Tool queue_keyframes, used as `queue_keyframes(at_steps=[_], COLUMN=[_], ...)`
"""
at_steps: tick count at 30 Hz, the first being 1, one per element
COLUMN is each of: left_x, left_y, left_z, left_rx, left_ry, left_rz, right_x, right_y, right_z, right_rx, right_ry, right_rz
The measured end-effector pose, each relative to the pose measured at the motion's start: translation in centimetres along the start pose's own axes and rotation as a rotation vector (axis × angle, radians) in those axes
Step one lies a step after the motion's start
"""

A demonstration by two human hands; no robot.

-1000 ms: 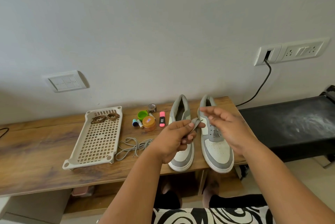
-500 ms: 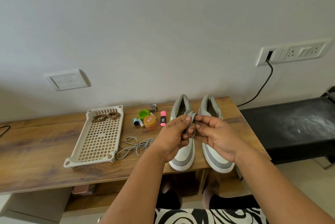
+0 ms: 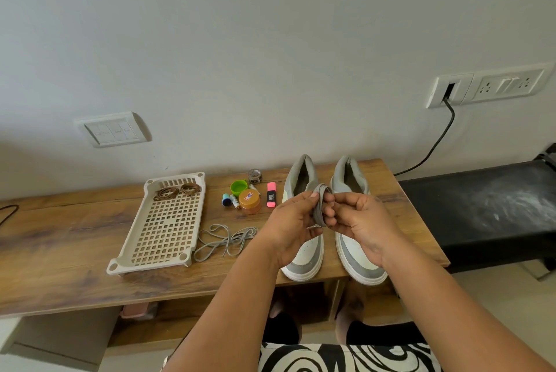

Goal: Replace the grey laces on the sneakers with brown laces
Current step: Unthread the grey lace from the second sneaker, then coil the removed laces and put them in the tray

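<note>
Fingers (image 3: pixel 326 211) of both hands pinch coiled grey lace (image 3: pixel 320 206) over sneakers (image 3: pixel 304 263), bundling it; brown laces (image 3: pixel 177 191) wait at 10 o'clock.

Coiled grey lace (image 3: pixel 320 206) above laceless sneakers (image 3: pixel 355 221), brown laces (image 3: pixel 177 191) in tray (image 3: pixel 144 239)

head view, looking down at table (image 3: pixel 60 251).
</note>
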State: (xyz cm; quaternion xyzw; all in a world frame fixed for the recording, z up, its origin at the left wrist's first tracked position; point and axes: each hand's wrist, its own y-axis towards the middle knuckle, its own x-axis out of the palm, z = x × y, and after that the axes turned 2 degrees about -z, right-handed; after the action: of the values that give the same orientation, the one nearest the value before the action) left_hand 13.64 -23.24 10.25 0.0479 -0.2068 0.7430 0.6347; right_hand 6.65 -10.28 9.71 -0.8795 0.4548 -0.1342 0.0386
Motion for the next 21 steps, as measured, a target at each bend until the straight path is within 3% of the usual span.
queue_keyframes(at_steps=[4, 12, 16, 21], left_x=[0.2, -0.7, -3.5, -9.5], left_y=[0.0, 0.5, -0.8, -4.0], left_z=[-0.1, -0.3, 1.3, 1.9], left_rx=[-0.033, -0.082, -0.020, 0.005], left_ry=[0.038, 0.277, 0.338, 0.201], left_rz=[0.038, 0.295, 0.419, 0.657], right_x=[0.0, -0.6, 0.4, 6.1], right_y=[0.4, 1.1, 1.1, 2.2], right_z=[0.6, 1.1, 1.5, 3.7], right_rx=[0.014, 0.041, 0.116, 0.231], right_ry=[-0.039, -0.085, -0.091, -0.095], right_rz=[0.053, 0.152, 0.082, -0.041])
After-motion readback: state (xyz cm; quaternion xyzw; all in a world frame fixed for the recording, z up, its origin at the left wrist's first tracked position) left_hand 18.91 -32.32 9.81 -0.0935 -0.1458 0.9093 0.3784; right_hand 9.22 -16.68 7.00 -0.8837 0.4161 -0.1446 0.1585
